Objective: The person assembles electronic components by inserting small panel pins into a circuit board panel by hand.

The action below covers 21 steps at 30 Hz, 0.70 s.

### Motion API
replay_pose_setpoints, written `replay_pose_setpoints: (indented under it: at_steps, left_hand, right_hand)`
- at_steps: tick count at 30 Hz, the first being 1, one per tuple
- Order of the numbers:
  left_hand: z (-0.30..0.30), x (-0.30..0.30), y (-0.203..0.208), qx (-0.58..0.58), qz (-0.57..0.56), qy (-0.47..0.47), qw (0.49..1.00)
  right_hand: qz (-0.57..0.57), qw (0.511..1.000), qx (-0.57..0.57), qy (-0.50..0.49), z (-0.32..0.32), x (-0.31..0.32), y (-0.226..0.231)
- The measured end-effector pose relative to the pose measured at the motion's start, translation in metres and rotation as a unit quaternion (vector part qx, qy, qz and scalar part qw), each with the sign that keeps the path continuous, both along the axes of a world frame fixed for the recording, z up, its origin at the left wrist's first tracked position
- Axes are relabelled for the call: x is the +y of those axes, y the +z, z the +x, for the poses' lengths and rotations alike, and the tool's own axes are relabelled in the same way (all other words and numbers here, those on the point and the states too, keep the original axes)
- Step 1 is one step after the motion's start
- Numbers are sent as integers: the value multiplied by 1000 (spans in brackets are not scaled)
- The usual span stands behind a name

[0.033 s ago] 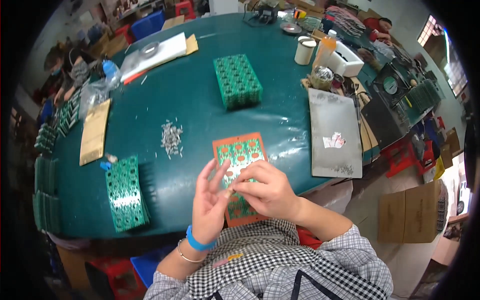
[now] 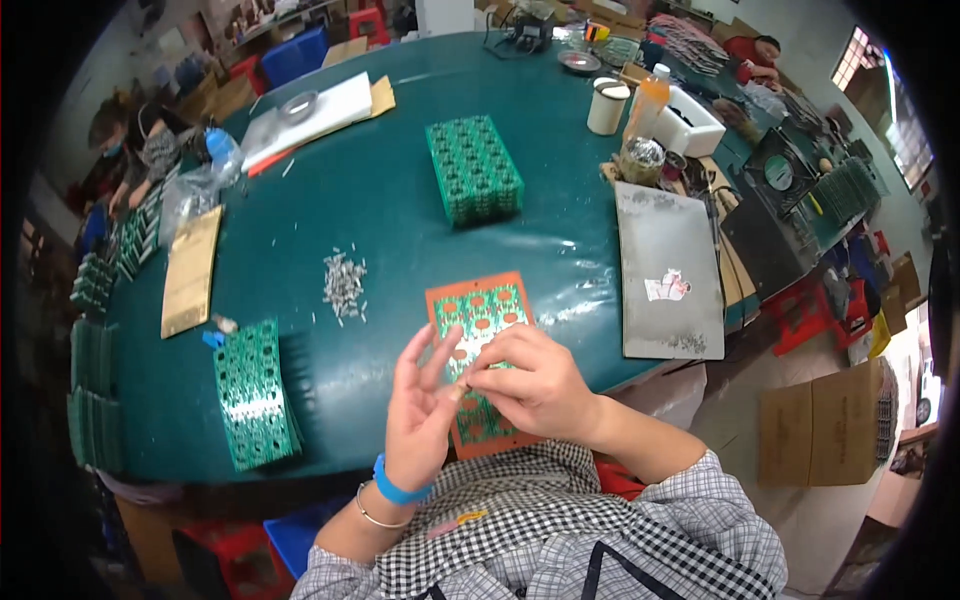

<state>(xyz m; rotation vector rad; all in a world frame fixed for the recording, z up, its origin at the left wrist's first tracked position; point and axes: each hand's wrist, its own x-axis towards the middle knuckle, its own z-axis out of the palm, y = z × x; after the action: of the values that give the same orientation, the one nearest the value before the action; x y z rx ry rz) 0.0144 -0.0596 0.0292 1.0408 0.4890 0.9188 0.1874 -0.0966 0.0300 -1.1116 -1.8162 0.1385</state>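
Note:
Over an orange-framed green circuit board panel [image 2: 510, 427], my two hands meet at their fingertips. My right hand [image 2: 535, 378] is closed in a pinch; whatever sits between its fingertips is too small to make out. My left hand [image 2: 418, 415] has its fingers stretched apart, with the thumb tip touching the right fingertips. A blue band and a bracelet circle the left wrist. The panel lies flat at the table's near edge, partly hidden by both hands. Farther left is a loose pile of small silvery parts [image 2: 344, 284].
Green circuit boards stand in a stack [image 2: 475, 168] at the back middle and another group [image 2: 250, 395] at the near left. A grey metal plate [image 2: 668, 240] lies on the right, below an orange bottle [image 2: 648, 105] and a white cup [image 2: 607, 106]. Other people sit at both sides.

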Motion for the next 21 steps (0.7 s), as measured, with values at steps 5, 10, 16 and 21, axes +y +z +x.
replay_pose_setpoints:
  at_steps: [5,10,16,21]
  left_hand:
    - [1,11,13,10,-85,-48,995]
    - [6,34,15,-1,-115,-75,991]
    - [-27,99,-18,97,1,-32,995]
    - [-45,159,-66,564,442,289,635]
  right_hand:
    - [2,999,2,37,7,12,7]
    - [-33,997,1,65,15,33,14]
    - [-98,990,79,66,38,77,10]
    - [-150,967,-42,-201,81,109,-54]
